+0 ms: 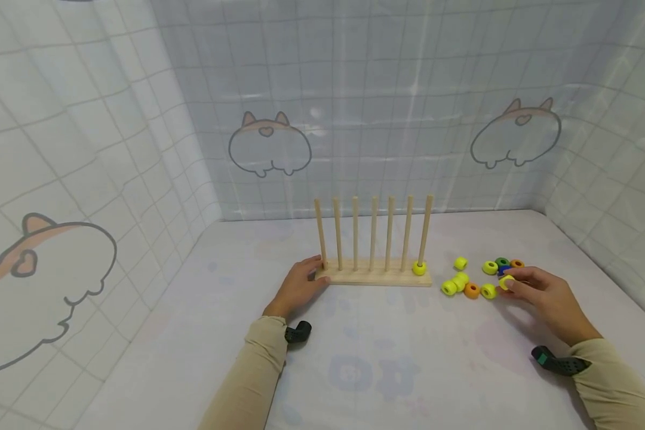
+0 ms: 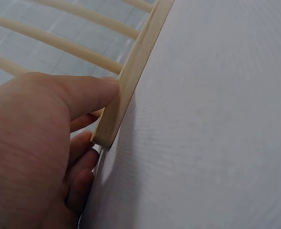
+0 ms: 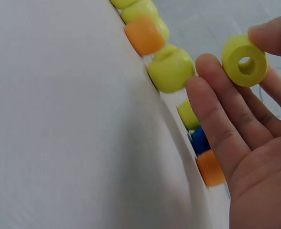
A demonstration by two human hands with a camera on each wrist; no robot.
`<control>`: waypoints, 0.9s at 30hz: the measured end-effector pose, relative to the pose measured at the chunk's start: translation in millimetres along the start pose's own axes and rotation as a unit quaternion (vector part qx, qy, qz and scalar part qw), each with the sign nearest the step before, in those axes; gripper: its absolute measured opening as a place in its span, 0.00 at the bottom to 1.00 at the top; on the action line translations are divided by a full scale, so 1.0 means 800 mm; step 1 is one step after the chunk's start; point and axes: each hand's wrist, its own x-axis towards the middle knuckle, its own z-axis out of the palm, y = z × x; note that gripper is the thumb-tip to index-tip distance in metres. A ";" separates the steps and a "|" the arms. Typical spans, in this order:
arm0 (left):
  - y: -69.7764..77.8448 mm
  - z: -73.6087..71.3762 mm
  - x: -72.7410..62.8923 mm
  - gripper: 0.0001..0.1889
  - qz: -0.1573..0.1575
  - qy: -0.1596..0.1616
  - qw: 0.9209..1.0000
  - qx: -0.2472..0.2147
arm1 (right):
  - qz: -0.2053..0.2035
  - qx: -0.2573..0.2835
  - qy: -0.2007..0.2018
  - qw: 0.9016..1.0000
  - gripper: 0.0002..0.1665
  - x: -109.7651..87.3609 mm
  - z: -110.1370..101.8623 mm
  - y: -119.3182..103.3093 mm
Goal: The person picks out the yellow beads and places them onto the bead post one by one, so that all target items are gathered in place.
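Observation:
A wooden peg rack [image 1: 376, 277] with a row of upright pegs stands on the table, one yellow bead [image 1: 419, 269] at the foot of its rightmost peg. My left hand [image 1: 299, 286] holds the rack's left end, thumb on the front edge of the base [image 2: 122, 90] and fingers behind it. On the right, my right hand [image 1: 548, 298] pinches a yellow bead [image 3: 245, 62] between thumb and fingers. Its hole shows in the right wrist view, while the other fingers stretch out close to the loose beads.
Several yellow beads [image 1: 448, 288], an orange bead [image 1: 471, 291] and another yellow bead [image 1: 488, 291] lie right of the rack. Behind the right fingertips are a green bead [image 1: 502, 261], a blue bead [image 1: 504, 270] and an orange bead [image 1: 517, 264]. A tiled-pattern sheet [image 1: 381, 119] rises behind the table.

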 end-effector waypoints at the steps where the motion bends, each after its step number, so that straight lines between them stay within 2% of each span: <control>1: 0.000 0.000 0.001 0.28 0.002 0.001 1.000 -0.001 | -0.003 0.011 -0.002 1.000 0.25 0.000 0.001 -0.001; 6: -0.001 0.000 0.004 0.28 0.006 0.005 1.000 -0.003 | -0.029 0.062 -0.007 0.998 0.23 0.006 0.007 -0.003; 11: -0.006 0.002 0.003 0.28 -0.004 0.002 1.000 -0.003 | -0.062 0.074 -0.007 0.995 0.21 0.015 0.016 -0.012; 14: -0.006 0.002 0.002 0.28 -0.004 0.001 1.000 -0.002 | -0.061 0.065 -0.005 0.996 0.22 0.020 0.020 -0.020; 20: -0.003 0.000 0.002 0.27 0.020 0.011 1.000 -0.002 | -0.053 0.045 -0.003 0.998 0.23 0.029 0.028 -0.030; 27: -0.005 0.000 0.001 0.27 0.015 0.006 1.000 0.003 | -0.050 0.060 -0.005 0.997 0.23 0.036 0.034 -0.041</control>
